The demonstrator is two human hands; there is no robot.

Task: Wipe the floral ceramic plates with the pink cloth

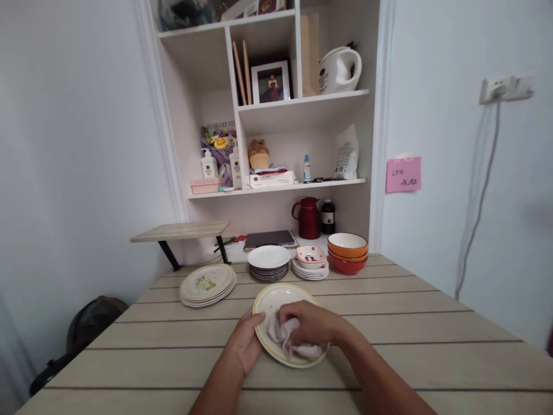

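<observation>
A white plate point(276, 297) with a yellow-green rim lies on the wooden table point(432, 346) right in front of me. My left hand point(245, 344) grips the plate's left edge, fingers curled over the rim. My right hand point(309, 324) rests on top of the plate, closed on a crumpled pale cloth point(285, 340) that it presses onto the plate's surface. Part of the cloth is hidden under the hand.
Further back on the table are a stack of flower-patterned plates point(208, 283), a stack of white and grey plates point(268, 262), a small pink bowl on saucers point(310, 262) and stacked orange bowls point(347, 252). Shelves with a red jug point(308, 218) rise behind.
</observation>
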